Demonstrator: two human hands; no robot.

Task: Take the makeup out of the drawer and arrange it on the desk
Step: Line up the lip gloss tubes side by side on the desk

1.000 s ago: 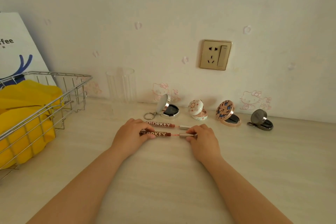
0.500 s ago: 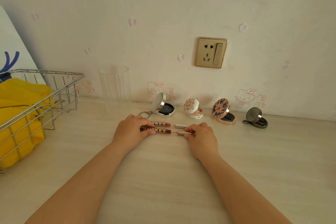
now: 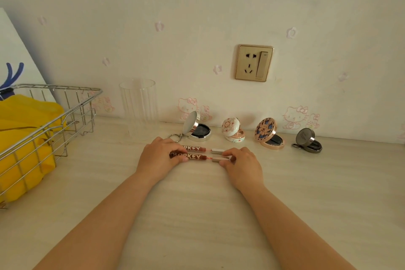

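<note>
Two brown lip gloss tubes with silver caps lie side by side on the desk [image 3: 197,215]. My left hand [image 3: 158,158] pinches the brown end of the near tube [image 3: 196,157]. My right hand [image 3: 242,165] pinches its silver cap, which sits slightly apart from the tube. The far tube [image 3: 195,149] lies just behind, with its cap also slightly apart. Behind them, several open compacts stand in a row: a silver one [image 3: 196,127], a white floral one [image 3: 233,130], a rose-gold and blue one [image 3: 268,135] and a dark grey one [image 3: 308,141].
A clear ribbed glass [image 3: 139,105] stands by the wall at left of the compacts. A wire basket [image 3: 54,120] holding yellow cloth sits at the far left, with a white bag behind it. A gold wall socket [image 3: 254,63] is above the compacts.
Both hands stay on the near tube, barely moving. The view has shifted a little to the right, so the basket and bag sit further left.
</note>
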